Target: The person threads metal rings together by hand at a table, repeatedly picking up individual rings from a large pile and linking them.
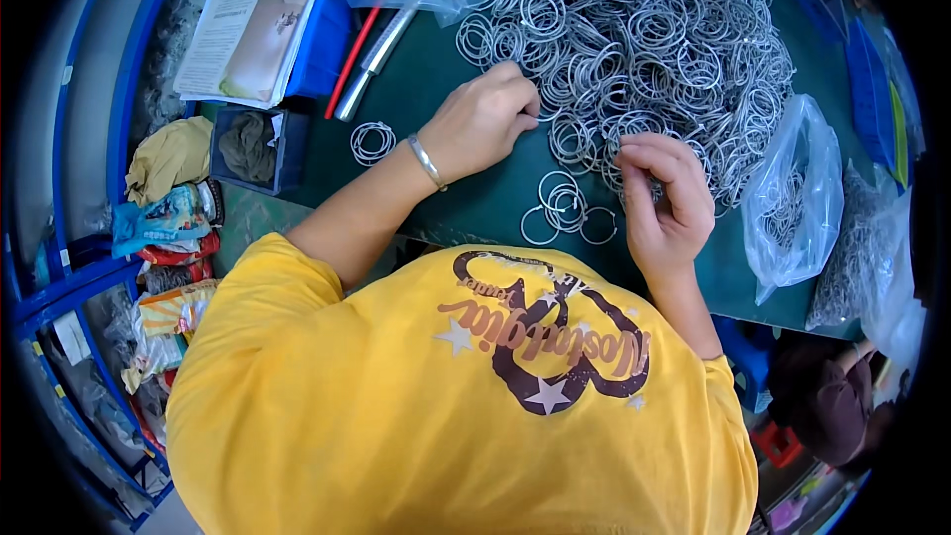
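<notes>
A large heap of thin grey metal wire rings [654, 30] covers the far middle and right of the green table [416, 79]. At the heap's left edge, my left hand [483, 121] is closed, thumb against curled fingers, and whatever is between them is hidden. My right hand [672, 200] is beside the heap's near edge, its fingers bent toward the thumb in a loose pinch; I cannot make out anything held. Several loose wire rings [565, 210] lie between my hands near the table's front edge. A small bunch of rings [372, 144] lies left of my left forearm.
A clear plastic bag with rings [792, 198] sits at the right, beside another filled bag [847, 258]. Far left are papers [248, 30] on a blue bin [322, 59], a red stick [352, 64], a silver tube [376, 64] and a grey box [256, 149]. Blue shelving [124, 69] stands left.
</notes>
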A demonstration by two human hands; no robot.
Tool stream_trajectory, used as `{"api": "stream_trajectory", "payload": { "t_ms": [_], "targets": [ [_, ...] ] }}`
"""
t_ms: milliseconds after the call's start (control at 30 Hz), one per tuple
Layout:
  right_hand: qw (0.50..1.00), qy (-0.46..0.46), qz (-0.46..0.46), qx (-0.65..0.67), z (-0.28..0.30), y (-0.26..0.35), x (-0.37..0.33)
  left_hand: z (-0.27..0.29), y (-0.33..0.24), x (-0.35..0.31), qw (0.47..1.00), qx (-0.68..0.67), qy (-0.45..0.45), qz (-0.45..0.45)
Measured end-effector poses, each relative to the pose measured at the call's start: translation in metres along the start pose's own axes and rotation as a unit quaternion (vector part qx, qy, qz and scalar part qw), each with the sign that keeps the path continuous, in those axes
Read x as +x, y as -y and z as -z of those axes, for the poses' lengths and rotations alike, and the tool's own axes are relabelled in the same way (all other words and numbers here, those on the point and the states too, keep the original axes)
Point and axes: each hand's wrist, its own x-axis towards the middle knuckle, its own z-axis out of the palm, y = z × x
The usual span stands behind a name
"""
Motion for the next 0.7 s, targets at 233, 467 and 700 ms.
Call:
{"api": "stream_trajectory", "payload": {
  "t_ms": [233,467,700],
  "targets": [
    [1.0,0.011,-0.005,0.008,-0.002,0.001,0.002,0.02,-0.02,0.003,0.996,-0.046,-0.064,-0.041],
    [0.994,0.018,-0.095,0.056,-0.009,0.001,-0.001,0.028,-0.028,0.005,0.893,-0.397,-0.113,0.18],
    [0.983,0.041,-0.131,0.119,-0.016,0.003,0.004,0.018,-0.045,-0.003,0.821,-0.531,-0.063,0.199]
  ]
}}
